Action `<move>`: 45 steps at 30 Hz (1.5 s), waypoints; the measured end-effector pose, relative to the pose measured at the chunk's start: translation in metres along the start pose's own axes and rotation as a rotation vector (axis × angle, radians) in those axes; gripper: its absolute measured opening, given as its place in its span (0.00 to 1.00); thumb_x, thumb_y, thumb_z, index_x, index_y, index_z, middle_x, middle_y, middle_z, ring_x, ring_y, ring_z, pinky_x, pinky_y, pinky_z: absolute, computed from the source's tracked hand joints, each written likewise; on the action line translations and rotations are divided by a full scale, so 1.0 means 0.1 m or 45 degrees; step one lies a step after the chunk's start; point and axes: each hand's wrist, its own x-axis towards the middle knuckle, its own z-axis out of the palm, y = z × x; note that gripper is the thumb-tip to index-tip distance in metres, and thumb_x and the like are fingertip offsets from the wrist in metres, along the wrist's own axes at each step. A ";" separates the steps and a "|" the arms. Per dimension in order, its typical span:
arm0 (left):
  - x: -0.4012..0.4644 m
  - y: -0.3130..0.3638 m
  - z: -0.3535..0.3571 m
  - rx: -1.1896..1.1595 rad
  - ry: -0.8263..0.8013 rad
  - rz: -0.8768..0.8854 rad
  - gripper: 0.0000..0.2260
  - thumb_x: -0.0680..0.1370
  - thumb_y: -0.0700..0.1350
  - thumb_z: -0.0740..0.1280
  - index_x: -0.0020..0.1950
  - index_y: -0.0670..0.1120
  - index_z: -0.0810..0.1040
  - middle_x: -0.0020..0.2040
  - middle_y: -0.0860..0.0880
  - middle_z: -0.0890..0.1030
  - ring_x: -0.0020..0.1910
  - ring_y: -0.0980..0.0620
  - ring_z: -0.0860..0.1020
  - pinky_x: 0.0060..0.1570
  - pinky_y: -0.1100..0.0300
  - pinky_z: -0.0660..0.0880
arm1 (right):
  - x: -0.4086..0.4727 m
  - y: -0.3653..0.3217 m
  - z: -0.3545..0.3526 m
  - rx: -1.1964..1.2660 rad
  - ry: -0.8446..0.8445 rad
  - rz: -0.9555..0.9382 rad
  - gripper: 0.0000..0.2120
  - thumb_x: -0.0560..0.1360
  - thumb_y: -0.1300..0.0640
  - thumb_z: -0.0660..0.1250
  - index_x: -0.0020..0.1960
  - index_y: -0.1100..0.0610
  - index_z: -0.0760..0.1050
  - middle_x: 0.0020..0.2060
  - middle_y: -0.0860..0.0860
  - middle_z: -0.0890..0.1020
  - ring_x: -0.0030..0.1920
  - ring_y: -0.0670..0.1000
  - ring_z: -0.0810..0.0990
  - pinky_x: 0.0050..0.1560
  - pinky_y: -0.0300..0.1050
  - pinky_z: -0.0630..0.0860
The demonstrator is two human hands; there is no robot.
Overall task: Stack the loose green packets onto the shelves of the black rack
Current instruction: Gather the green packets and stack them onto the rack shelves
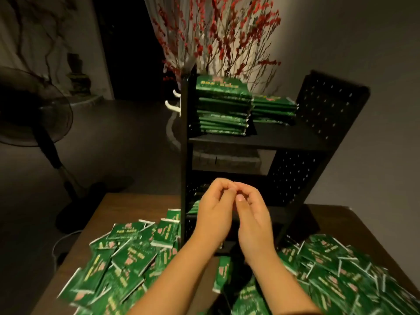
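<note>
The black rack (327,114) stands on the wooden table (127,205). Its top shelf carries a tall stack of green packets (223,105) and a lower stack (272,108) beside it. A dim stack (225,160) lies on the middle shelf. A few packets (195,206) show on the bottom shelf, left of my hands. Loose green packets lie heaped left (127,258) and right (341,273) of the rack. My left hand (213,214) and my right hand (252,219) meet before the bottom shelf, fingers curled, fingertips touching, no packet visible in them.
A standing fan (34,110) is on the floor at the left. Red blossom branches (216,35) rise behind the rack. White hooks (172,105) stick out from the rack's left side. One packet (223,273) lies between my forearms.
</note>
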 end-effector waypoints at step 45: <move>-1.10 -2.20 -0.68 1.668 -1.257 -0.942 0.35 0.70 0.51 0.77 0.68 0.47 0.61 0.67 0.45 0.75 0.66 0.44 0.73 0.66 0.46 0.66 | -0.72 2.43 -0.78 -1.679 -1.220 0.258 0.37 0.64 0.35 0.72 0.63 0.59 0.69 0.52 0.48 0.76 0.53 0.49 0.76 0.64 0.49 0.72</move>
